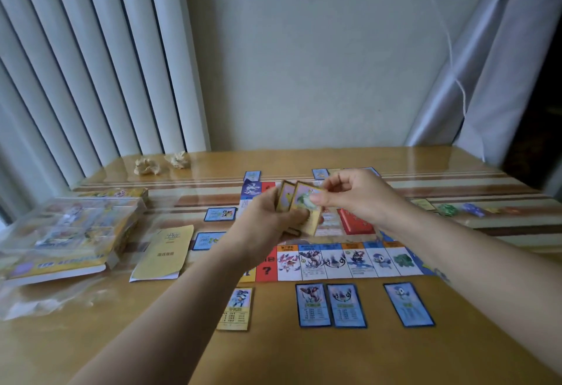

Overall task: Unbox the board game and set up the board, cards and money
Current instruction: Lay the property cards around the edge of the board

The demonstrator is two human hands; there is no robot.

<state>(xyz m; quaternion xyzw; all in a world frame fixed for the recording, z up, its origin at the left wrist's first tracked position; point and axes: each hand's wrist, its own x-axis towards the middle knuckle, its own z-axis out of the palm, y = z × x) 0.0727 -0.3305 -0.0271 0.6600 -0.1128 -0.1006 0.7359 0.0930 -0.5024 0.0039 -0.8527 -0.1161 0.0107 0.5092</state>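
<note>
1. Left hand [267,217] grips a small fan of yellow-bordered cards [286,197] above the board; right hand [359,196] pinches the front card [304,197] between thumb and forefinger.
2. Wooden table [304,360] carries everything.
3. Game board [334,260] lies flat mid-table, partly hidden by the arms.
4. Game box [76,226] sits at the left edge, in clear wrap.
5. Yellow booklet [164,254] lies between box and board.
6. Red card stack [355,220] rests on the board, beneath the right wrist.
7. Three blue cards [313,304] lie face up along the board's near side; one yellow card [238,308] lies left of them.
8. Two crumpled paper wads [146,165] sit far left, near the blinds.
</note>
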